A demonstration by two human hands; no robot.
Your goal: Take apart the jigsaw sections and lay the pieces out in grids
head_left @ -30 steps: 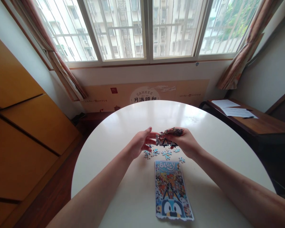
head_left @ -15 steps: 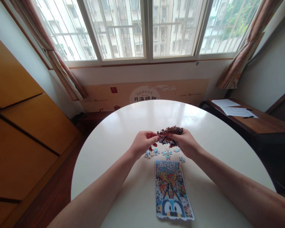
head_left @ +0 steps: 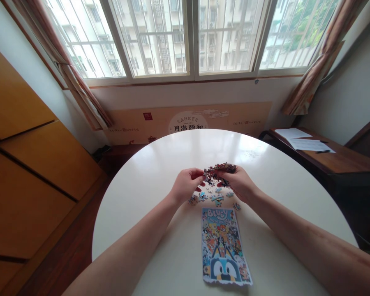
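Observation:
Above the white round table, my right hand (head_left: 239,181) grips a partly joined jigsaw section (head_left: 222,170) by its right side. My left hand (head_left: 189,183) pinches the left edge of the same section between thumb and fingers. The section is tilted, with dark and reddish colours and knobbly edges. Several loose light-blue puzzle pieces (head_left: 217,199) lie on the table just below the hands. Nearer to me lies a printed picture sheet (head_left: 222,250) with "Bluey" lettering and a blue dog's face; its bottom edge is ragged.
The white round table (head_left: 126,213) fills the middle. At the right, a brown wooden desk (head_left: 351,158) bears white papers (head_left: 311,144) and a black pen. Orange cabinets (head_left: 27,197) stand at the left, and a barred window is behind.
The jigsaw section has tilted and moved slightly up, its lower edge now higher, so more loose pieces show beneath it. Both hands have shifted slightly.

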